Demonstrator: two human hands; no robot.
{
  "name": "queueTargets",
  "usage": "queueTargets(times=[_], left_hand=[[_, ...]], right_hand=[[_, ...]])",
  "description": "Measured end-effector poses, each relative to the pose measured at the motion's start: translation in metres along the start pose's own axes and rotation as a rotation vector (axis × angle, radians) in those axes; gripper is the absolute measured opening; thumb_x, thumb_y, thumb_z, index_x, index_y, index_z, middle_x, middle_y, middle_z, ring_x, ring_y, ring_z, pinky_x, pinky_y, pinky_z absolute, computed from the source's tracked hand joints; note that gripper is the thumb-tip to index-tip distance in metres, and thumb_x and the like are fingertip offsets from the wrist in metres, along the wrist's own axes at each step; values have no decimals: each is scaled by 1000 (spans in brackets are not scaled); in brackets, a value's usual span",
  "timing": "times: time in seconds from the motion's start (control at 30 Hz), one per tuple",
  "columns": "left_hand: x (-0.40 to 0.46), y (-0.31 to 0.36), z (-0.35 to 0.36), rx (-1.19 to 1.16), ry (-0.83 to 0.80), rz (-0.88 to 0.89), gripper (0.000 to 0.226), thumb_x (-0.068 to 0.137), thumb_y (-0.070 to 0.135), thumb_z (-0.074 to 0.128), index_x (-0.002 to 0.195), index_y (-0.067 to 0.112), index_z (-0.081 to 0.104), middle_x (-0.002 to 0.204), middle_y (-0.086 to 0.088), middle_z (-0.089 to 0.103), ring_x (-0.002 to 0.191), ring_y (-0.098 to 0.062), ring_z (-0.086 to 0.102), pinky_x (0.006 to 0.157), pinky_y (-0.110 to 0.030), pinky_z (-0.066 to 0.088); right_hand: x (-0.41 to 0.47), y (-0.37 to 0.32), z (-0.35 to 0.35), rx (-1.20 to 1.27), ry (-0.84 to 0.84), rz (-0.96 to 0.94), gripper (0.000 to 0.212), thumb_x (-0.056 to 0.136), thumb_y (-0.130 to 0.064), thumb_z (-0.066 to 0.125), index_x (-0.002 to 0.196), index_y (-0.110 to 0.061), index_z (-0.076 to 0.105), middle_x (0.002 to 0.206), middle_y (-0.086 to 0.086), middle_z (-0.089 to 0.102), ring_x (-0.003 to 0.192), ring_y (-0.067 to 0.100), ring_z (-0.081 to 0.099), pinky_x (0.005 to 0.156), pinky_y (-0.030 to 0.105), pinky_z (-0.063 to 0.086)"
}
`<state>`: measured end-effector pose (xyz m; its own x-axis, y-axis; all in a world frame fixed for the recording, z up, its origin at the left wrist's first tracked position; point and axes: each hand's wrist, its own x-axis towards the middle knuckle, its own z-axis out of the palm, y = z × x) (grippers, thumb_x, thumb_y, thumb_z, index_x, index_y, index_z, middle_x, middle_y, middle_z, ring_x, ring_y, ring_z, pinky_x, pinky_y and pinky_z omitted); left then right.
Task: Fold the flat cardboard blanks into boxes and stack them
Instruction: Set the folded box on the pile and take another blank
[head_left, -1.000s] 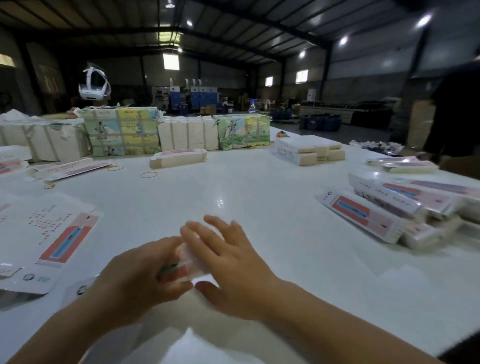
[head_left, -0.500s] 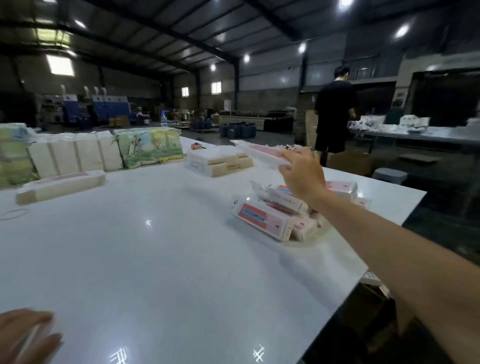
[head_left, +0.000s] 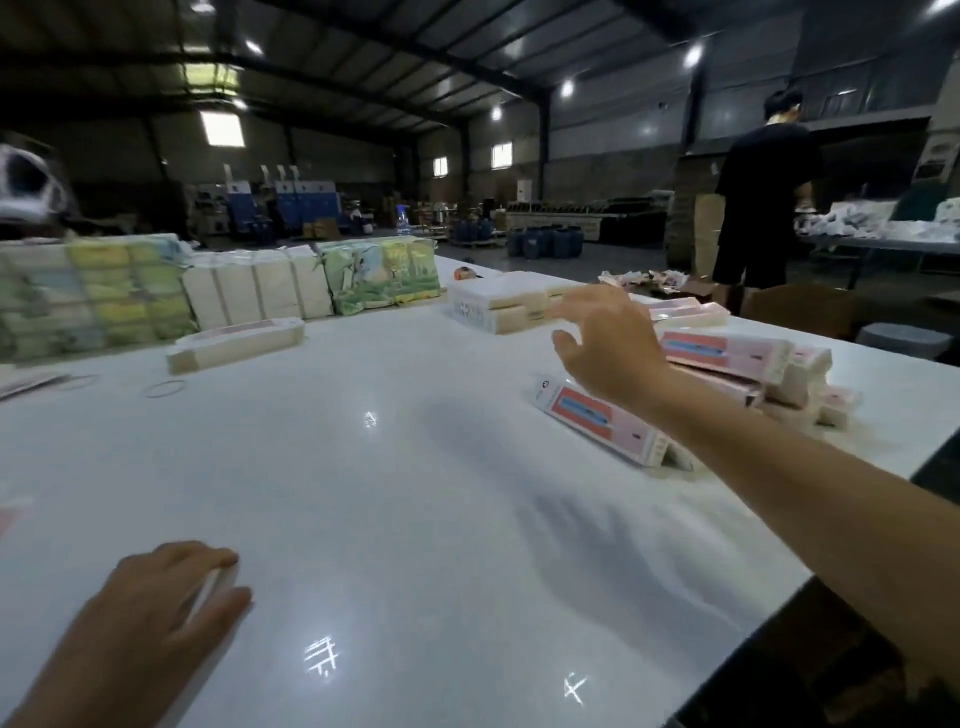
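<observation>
The right hand (head_left: 608, 348) hangs in the air over the right side of the white tabletop (head_left: 395, 467), fingers spread and loose, grasping nothing; it sits just above a loose heap of folded pink-and-white boxes (head_left: 748, 374) on the right of the tabletop, without plainly touching any of them. One folded box (head_left: 597, 421) lies apart from the heap at its near-left edge, its pink face up, partly crossed by the forearm. The left hand (head_left: 156, 603) rests low at the near left, palm down on the tabletop, with its fingers curled over a small pale piece of card (head_left: 210, 587) (too little of it shows to say whether it is a blank or a finished box). Farther back, a long bundle of blanks (head_left: 236, 343) lies flat toward the left, and a squat stack of white blanks (head_left: 493, 306) sits near the far middle. Along the far edge stand wrapped packs, green-printed ones (head_left: 384, 275) and plain white ones (head_left: 260, 286) side by side. A rubber band (head_left: 165, 387) lies on the tabletop at the left. Beyond the right corner, a person in dark clothes (head_left: 763, 192) stands at another table.
</observation>
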<state>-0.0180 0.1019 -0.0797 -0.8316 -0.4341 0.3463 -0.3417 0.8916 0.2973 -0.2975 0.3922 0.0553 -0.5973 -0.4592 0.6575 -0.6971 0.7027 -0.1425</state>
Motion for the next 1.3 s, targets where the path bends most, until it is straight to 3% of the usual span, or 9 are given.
queueTargets(times=[0.13,0.3,0.5,0.57,0.63,0.73,0.87,1.1,1.3], left_hand=[[-7,14,-10,3,-18,-53,53,73,54,46,106,18,68,111,0,64,107,-24,54,94,-41,42],[-12,18,-7,7,8,-46,41,85,48,49,117,24,60,125,8,55,117,-14,43,99,-27,33],[-2,14,-24,-183,-73,-190,37,84,43,55,114,23,64,123,6,58,113,-13,50,97,-30,39],[10,-6,-45,-204,12,-315,35,86,39,56,115,21,63,123,1,59,110,-16,53,96,-34,42],[21,-39,-71,31,79,-480,42,86,44,54,120,19,58,127,-4,55,114,-23,50,95,-39,41],[20,-90,-101,425,-22,-817,76,71,72,56,122,16,47,129,-12,40,121,-31,34,90,-44,31],[9,-127,-108,494,-102,-989,104,54,81,65,128,12,40,132,-14,34,123,-31,30,91,-44,31],[14,-146,-130,212,102,-1000,59,70,44,77,112,14,48,97,-6,55,94,-27,56,83,-38,47],[15,-138,-137,365,371,-820,23,89,31,60,106,18,54,96,-8,62,86,-25,60,82,-40,47]], right_hand=[[-43,-102,47,215,-201,-269,31,95,-26,49,121,-21,64,132,-1,58,125,22,45,104,39,32],[-91,-149,101,177,-502,-338,29,97,-27,37,95,-12,62,103,0,59,108,24,52,88,34,42],[-98,-145,109,264,-445,-304,31,97,-28,43,114,-17,66,123,-3,60,117,17,49,94,29,38],[-99,-146,109,281,-427,-314,31,97,-26,45,120,-20,65,126,-7,59,120,15,48,95,24,34],[-98,-147,110,293,-412,-312,30,96,-23,48,119,-19,66,126,-6,61,119,15,49,94,25,34],[-96,-148,111,310,-409,-293,29,95,-22,51,118,-19,68,125,-6,62,120,16,50,93,26,35],[-95,-147,114,320,-449,-274,31,95,-26,50,123,-24,64,134,-11,54,128,12,42,100,23,31],[-94,-149,111,338,-479,-258,30,94,-23,51,122,-22,65,133,-9,55,126,14,45,101,26,34],[-95,-149,108,306,-491,-268,31,95,-25,50,123,-22,64,134,-8,54,128,14,43,102,25,32]])
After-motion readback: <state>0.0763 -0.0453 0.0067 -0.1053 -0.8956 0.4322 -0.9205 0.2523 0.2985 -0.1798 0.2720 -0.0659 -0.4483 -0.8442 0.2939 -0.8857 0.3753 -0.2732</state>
